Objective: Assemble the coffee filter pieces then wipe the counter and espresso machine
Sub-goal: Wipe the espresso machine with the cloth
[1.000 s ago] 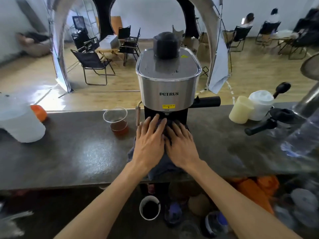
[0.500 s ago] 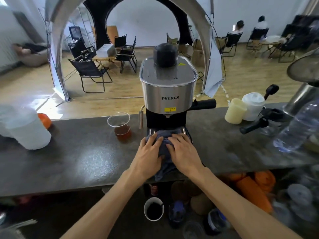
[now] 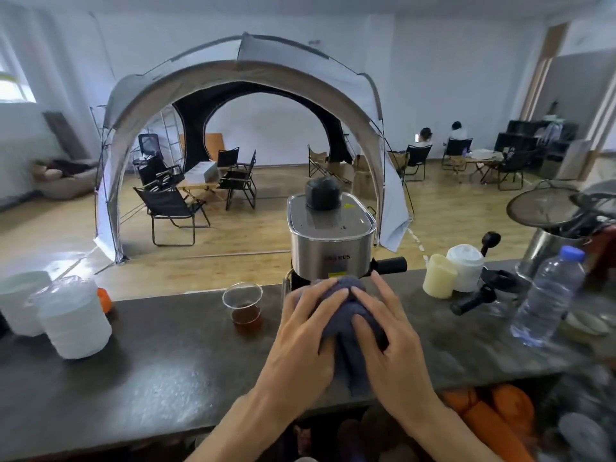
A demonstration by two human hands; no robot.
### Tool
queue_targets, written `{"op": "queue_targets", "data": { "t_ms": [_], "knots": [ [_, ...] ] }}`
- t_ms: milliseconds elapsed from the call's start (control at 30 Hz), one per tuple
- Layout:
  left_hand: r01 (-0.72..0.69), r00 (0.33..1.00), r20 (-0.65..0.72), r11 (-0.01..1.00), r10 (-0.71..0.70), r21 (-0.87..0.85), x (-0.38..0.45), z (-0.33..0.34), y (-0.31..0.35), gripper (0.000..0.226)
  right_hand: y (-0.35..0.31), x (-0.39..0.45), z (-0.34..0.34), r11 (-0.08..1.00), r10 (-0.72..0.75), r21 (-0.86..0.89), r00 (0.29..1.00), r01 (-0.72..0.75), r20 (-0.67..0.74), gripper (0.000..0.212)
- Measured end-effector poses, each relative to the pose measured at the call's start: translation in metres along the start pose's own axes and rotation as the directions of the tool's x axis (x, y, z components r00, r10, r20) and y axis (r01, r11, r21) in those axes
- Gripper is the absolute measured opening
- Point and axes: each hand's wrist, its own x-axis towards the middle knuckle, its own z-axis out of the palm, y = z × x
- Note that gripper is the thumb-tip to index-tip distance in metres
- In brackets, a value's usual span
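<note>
1. Left hand (image 3: 300, 331) and right hand (image 3: 386, 331) are lying side by side, fingers straight and spread, pressing a grey cloth (image 3: 350, 315) against the espresso machine's (image 3: 330, 241) lower front; nothing gripped.
2. Machine is standing on the dark desk (image 3: 160, 368).
3. Clear cup (image 3: 243, 305), left of the machine, is holding a little brown liquid.
4. Water bottle (image 3: 550, 295) is standing far right.

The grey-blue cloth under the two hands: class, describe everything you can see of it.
The grey-blue cloth looks soft and thick, bunched into a rounded lump. It sits against the lower front of the steel espresso machine, its tail trailing toward the near edge of the dark counter. The left hand and right hand press on it with spread fingers, covering its sides.
</note>
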Motion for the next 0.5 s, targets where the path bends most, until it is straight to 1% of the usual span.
{"op": "queue_targets", "data": {
  "t_ms": [133,200,267,333,367,400,433,500],
  "knots": [
    [-0.087,0.991,-0.102,0.996,0.09,0.035,0.057,-0.043,0.033,0.056,-0.054,0.05,-0.019,0.991,-0.136,-0.007,0.99,0.136,-0.035,0.045],
    [-0.099,0.985,-0.133,0.991,0.111,0.093,0.089,-0.059,0.038,0.056,-0.07,0.083,-0.023,0.981,-0.179,-0.079,0.982,0.175,-0.051,0.046],
    [-0.065,0.989,-0.124,0.986,0.085,0.156,0.117,-0.068,0.032,0.056,-0.073,0.115,-0.022,0.967,-0.197,-0.174,0.98,0.187,-0.042,0.046],
    [0.01,1.0,-0.028,0.967,-0.003,0.255,0.138,-0.069,0.016,0.06,-0.065,0.141,-0.019,0.954,-0.155,-0.253,0.987,0.161,0.046,0.047],
    [0.034,0.997,0.06,0.943,-0.057,0.332,0.144,-0.067,0.005,0.063,-0.058,0.149,-0.017,0.944,-0.115,-0.295,0.987,0.145,0.116,0.047],
    [0.033,0.98,0.168,0.914,-0.11,0.405,0.147,-0.064,-0.005,0.066,-0.051,0.154,-0.015,0.929,-0.07,-0.345,0.979,0.135,0.193,0.048],
    [0.011,0.948,0.278,0.892,-0.152,0.451,0.147,-0.062,-0.013,0.069,-0.044,0.157,-0.015,0.906,-0.025,-0.4,0.962,0.136,0.271,0.051],
    [-0.034,0.872,0.449,0.891,-0.195,0.452,0.148,-0.059,-0.028,0.084,-0.033,0.159,-0.019,0.854,0.041,-0.49,0.915,0.177,0.402,0.062]
  ]
}}
